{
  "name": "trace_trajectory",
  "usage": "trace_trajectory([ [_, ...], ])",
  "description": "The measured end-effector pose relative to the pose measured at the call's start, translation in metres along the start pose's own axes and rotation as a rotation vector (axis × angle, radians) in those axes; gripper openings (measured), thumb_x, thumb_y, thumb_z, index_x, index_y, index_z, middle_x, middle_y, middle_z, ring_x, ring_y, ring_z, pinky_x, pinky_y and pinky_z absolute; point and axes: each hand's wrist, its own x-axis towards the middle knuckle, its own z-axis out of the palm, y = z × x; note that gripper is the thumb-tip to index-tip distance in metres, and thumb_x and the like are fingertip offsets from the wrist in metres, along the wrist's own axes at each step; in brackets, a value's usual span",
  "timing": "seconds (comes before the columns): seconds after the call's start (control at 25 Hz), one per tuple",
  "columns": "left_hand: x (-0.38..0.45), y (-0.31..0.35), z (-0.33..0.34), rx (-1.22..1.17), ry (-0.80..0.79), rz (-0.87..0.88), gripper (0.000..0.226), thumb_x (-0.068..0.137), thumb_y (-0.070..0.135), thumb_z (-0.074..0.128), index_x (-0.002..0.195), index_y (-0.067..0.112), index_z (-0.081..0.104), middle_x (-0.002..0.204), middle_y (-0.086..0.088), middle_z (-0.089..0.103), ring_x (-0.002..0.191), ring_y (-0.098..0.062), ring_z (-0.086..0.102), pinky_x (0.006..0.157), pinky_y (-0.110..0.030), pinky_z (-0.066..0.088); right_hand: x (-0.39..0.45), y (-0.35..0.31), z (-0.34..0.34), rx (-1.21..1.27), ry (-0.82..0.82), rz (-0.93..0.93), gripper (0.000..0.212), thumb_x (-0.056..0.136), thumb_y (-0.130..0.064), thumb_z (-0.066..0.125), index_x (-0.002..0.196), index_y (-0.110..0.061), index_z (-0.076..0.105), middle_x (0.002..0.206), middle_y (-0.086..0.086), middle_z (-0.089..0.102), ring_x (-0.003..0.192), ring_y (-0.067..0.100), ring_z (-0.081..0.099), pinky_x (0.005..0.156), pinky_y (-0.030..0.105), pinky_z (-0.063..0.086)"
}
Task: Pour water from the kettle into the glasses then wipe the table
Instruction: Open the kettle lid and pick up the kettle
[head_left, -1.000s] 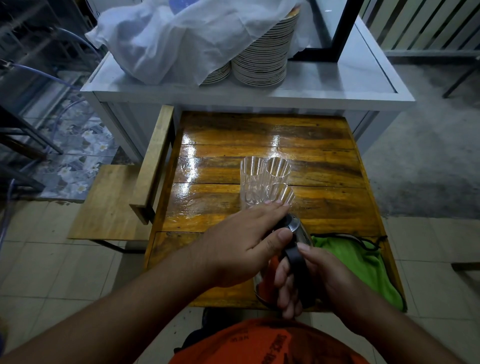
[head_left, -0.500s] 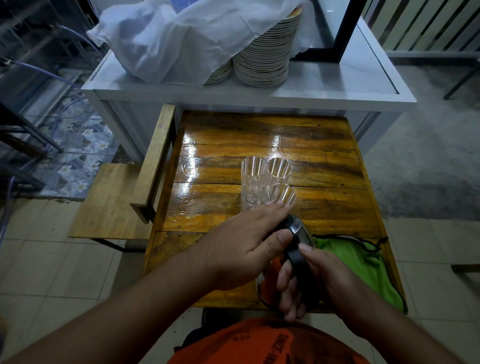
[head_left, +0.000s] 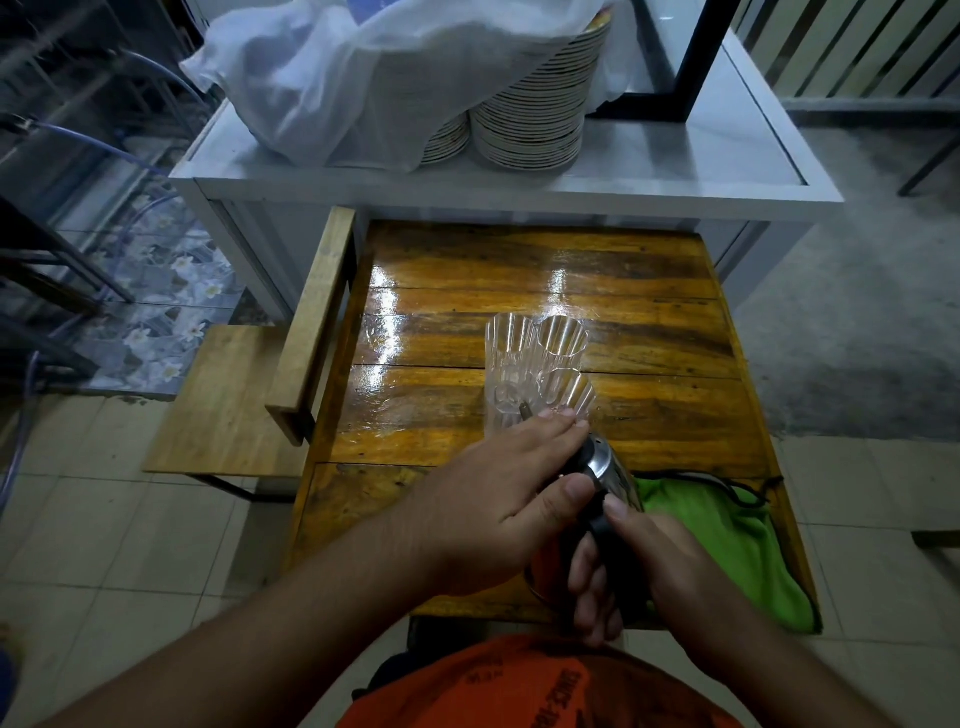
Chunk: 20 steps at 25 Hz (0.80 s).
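A steel kettle (head_left: 613, 475) with a black handle stands near the front edge of the glossy wooden table (head_left: 649, 312). My right hand (head_left: 639, 566) is wrapped around the handle. My left hand (head_left: 498, 499) lies flat over the kettle's lid, fingers pointing at the glasses. Three clear fluted glasses (head_left: 535, 374) stand bunched together mid-table, just beyond the kettle's spout. A green cloth (head_left: 727, 540) lies on the table's front right corner, right of the kettle. Most of the kettle's body is hidden by my hands.
A white counter (head_left: 675, 166) abuts the table's far edge, carrying stacks of plates (head_left: 530, 114) under a white cloth (head_left: 374, 67). A wooden chair (head_left: 234, 395) stands close against the table's left side. Tiled floor surrounds the table.
Barely any movement; both hands stay on the kettle in the same spot, and the glasses have not shifted.
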Motion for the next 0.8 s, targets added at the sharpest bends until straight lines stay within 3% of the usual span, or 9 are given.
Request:
trace_trajectory([
  [0.2, -0.002, 0.0, 0.008, 0.013, 0.027, 0.027, 0.081, 0.09, 0.072, 0.008, 0.159, 0.03, 0.016, 0.167, 0.014, 0.01, 0.149, 0.008, -0.004, 0.123, -0.041, 0.015, 0.003, 0.009, -0.002, -0.007, 0.048, -0.041, 0.074, 0.075, -0.073, 0.047, 0.063, -0.005, 0.072, 0.055, 0.025, 0.066, 0.044, 0.028, 0.062, 0.047, 0.027, 0.043],
  [0.32, -0.003, 0.004, 0.01, 0.034, 0.064, 0.047, 0.076, 0.092, 0.065, 0.014, 0.158, 0.027, 0.019, 0.167, 0.011, 0.011, 0.149, 0.006, -0.005, 0.12, -0.02, 0.001, 0.003, 0.011, -0.003, -0.013, 0.069, -0.096, 0.07, 0.072, -0.071, 0.047, 0.06, -0.006, 0.071, 0.052, 0.023, 0.065, 0.042, 0.027, 0.06, 0.045, 0.025, 0.043],
  [0.4, -0.005, 0.007, 0.01, 0.048, 0.1, 0.071, 0.075, 0.094, 0.062, 0.017, 0.158, 0.025, 0.02, 0.167, 0.009, 0.013, 0.151, 0.004, -0.004, 0.118, -0.016, -0.001, 0.002, 0.01, -0.002, -0.01, 0.081, -0.126, 0.074, 0.07, -0.076, 0.051, 0.058, -0.006, 0.071, 0.05, 0.023, 0.064, 0.04, 0.025, 0.059, 0.043, 0.023, 0.044],
  [0.52, -0.006, 0.008, 0.009, 0.051, 0.143, 0.098, 0.073, 0.095, 0.061, 0.019, 0.158, 0.024, 0.02, 0.167, 0.008, 0.013, 0.151, 0.001, -0.003, 0.121, -0.024, 0.004, 0.003, 0.009, -0.002, 0.003, 0.095, -0.154, 0.086, 0.061, -0.088, 0.055, 0.06, -0.004, 0.071, 0.049, 0.024, 0.064, 0.04, 0.029, 0.059, 0.044, 0.024, 0.046],
  [0.8, -0.004, 0.014, 0.004, 0.052, 0.213, 0.133, 0.077, 0.095, 0.067, 0.016, 0.158, 0.023, 0.021, 0.168, 0.006, 0.015, 0.153, -0.003, -0.001, 0.123, -0.041, 0.016, 0.002, 0.0, -0.001, 0.012, 0.123, -0.183, 0.088, 0.058, -0.089, 0.057, 0.06, -0.002, 0.07, 0.048, 0.026, 0.062, 0.042, 0.035, 0.057, 0.047, 0.031, 0.047],
])
